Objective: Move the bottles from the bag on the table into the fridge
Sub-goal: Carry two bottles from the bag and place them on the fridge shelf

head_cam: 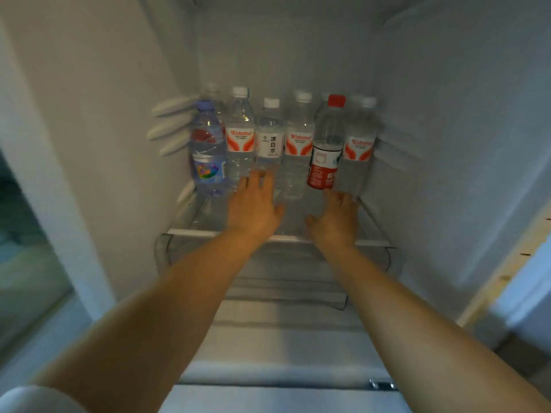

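Bottles are the last thing you reach here; nearest to you is the white ledge along the bottom front of the fridge, with a small metal fitting at its right end. Your two bare forearms pass over it and into the cabinet. To your left a pale door edge frames a dim, blurred strip of room; to your right a yellowish strip runs along the fridge's side.

Beyond the ledge sits a clear drawer, and I cannot tell whether anything is in it. Above that is the glass shelf with its white front trim. Your left hand lies over the shelf, fingers spread and gripping nothing, its fingertips touching or just short of the foot of the white-label bottle. Your right hand is likewise spread and empty, just below the red-cap bottle, which tilts to the left.

At the back of the shelf the bottles stand in a row: a blue-cap bottle at far left, then a clear bottle with a red and white label, the white-label one, another red and white one, the red-cap one, and a third red and white one at far right. More caps show behind them. White rails jut from the left wall.
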